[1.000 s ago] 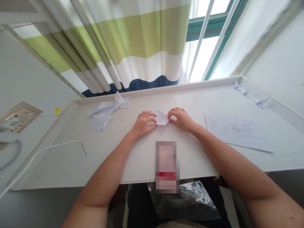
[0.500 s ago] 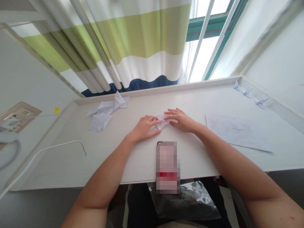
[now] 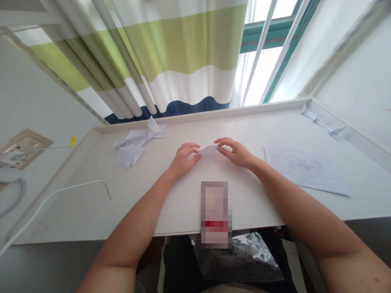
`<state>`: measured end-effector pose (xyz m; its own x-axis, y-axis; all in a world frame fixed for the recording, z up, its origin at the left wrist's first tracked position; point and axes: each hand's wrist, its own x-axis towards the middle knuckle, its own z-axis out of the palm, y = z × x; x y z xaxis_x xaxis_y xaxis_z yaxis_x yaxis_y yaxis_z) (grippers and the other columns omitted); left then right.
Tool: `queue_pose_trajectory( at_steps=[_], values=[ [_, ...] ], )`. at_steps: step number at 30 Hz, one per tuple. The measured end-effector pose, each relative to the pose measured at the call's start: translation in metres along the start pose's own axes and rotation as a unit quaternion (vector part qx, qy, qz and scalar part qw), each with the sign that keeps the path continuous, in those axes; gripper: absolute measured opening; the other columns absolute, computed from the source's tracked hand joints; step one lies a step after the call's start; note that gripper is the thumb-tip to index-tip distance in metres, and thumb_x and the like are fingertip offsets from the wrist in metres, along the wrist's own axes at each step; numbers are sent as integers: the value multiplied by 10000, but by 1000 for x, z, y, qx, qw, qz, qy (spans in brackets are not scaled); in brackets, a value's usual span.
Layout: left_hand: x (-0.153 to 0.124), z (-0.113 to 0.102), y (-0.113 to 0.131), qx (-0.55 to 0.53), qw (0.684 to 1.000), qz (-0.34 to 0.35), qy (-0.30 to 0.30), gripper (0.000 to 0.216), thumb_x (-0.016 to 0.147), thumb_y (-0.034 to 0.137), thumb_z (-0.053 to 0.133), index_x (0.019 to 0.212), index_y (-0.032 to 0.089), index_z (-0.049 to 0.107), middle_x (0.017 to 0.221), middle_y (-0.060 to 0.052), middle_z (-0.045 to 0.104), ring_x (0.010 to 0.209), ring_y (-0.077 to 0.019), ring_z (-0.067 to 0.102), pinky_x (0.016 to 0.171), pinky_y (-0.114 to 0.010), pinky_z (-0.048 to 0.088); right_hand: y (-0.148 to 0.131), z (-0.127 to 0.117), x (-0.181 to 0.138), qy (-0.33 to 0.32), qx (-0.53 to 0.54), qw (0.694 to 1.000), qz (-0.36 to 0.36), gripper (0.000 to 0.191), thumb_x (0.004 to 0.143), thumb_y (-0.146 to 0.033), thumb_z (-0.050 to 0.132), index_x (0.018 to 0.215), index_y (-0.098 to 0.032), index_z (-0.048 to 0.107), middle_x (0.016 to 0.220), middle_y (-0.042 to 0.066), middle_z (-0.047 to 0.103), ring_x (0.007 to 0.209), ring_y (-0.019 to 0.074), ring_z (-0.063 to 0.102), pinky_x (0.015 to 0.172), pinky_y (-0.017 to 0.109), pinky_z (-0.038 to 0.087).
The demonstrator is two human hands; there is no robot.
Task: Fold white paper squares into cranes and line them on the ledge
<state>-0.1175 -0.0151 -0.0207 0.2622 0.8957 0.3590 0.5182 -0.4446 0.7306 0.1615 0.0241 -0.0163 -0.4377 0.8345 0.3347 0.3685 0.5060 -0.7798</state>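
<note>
Now | left hand (image 3: 185,159): half curled, thumb and fingers pinching folded paper (image 3: 208,150) at its nine-o'clock end | right hand (image 3: 233,152): loosely curled, thumb and fingertips gripping its three-o'clock end | paper: between both, toward three o'clock from left, nine from right, over tabletop (image 3: 180,211)

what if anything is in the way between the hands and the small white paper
Nothing visible: the left hand holds one end of the small white paper and the right hand the other. The pixelated object lies nearer the person, apart from the paper.
</note>
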Motion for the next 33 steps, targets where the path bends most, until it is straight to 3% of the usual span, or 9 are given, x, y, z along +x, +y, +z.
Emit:
queue_pose_trajectory(
  at_steps=[3, 5, 10, 16, 19, 22, 25, 29, 33],
  values=[
    [1, 6, 4, -154, 985, -64, 47, 333, 954, 536, 763, 956, 204, 736, 1013, -68, 806, 976, -232, 729, 957, -390, 550, -11, 3, 0, 30, 70, 997, 27, 260, 1010, -488, 674, 1009, -245, 767, 1067, 77, 835, 1013, 276, 751, 919, 465, 576],
    [2, 10, 6, -243, 964, -94, 59, 451, 877, 624, 828, 939, 193, 709, 914, -51, 797, 842, -194, 720, 827, -333, 550, -14, 7, 1, 48, 131, 989, 39, 301, 979, -532, 717, 977, -233, 754, 971, 63, 823, 908, 244, 740, 853, 428, 567],
    [5, 13, 10, -324, 936, -114, 82, 602, 760, 613, 943, 1102, 210, 655, 839, -21, 803, 722, -144, 696, 729, -283, 538, -10, 11, 2, 60, 234, 968, 71, 423, 904, -565, 815, 1145, -238, 698, 757, -13, 740, 697, 182, 683, 727, 384, 550],
    [7, 11, 12, -319, 935, -106, 109, 498, 780, 548, 944, 1029, 210, 678, 797, 4, 765, 695, -117, 660, 680, -253, 539, -17, 8, 0, 33, 241, 968, 56, 489, 895, -535, 854, 1249, -245, 681, 882, 2, 739, 757, 185, 722, 817, 433, 619],
    [6, 10, 15, -349, 925, -118, 89, 435, 766, 514, 956, 954, 200, 723, 803, 13, 738, 699, -99, 643, 676, -235, 542, -21, 6, -2, 17, 288, 954, 79, 664, 855, -466, 908, 1429, -298, 620, 1039, 24, 761, 848, 207, 755, 839, 440, 651],
    [4, 10, 18, -392, 907, -145, 49, 426, 740, 495, 973, 972, 210, 760, 882, 7, 751, 740, -102, 664, 687, -232, 548, -23, 3, -3, -30, 328, 938, 113, 843, 798, -400, 964, 1544, -347, 572, 1054, 14, 780, 878, 211, 769, 844, 427, 661],
    [3, 9, 20, -396, 904, -159, 33, 407, 754, 486, 970, 988, 204, 792, 862, 1, 746, 721, -97, 651, 688, -234, 542, -25, 5, -3, -68, 355, 923, 132, 752, 751, -383, 998, 1435, -301, 699, 996, 14, 800, 878, 207, 774, 842, 408, 652],
    [2, 11, 20, -420, 895, -148, 19, 523, 693, 420, 1026, 1129, 226, 813, 998, -35, 794, 873, -146, 722, 809, -283, 585, -27, 12, -1, -2, 367, 924, 108, 494, 752, -437, 998, 1177, -255, 825, 996, 33, 823, 874, 192, 756, 829, 398, 646],
    [2, 13, 19, -394, 906, -149, 47, 534, 676, 373, 1041, 1140, 207, 834, 925, -34, 795, 869, -160, 717, 852, -320, 588, -28, 15, 0, 40, 364, 925, 107, 446, 700, -436, 1032, 1060, -245, 852, 1018, 45, 833, 923, 199, 756, 848, 402, 646]
  ],
)
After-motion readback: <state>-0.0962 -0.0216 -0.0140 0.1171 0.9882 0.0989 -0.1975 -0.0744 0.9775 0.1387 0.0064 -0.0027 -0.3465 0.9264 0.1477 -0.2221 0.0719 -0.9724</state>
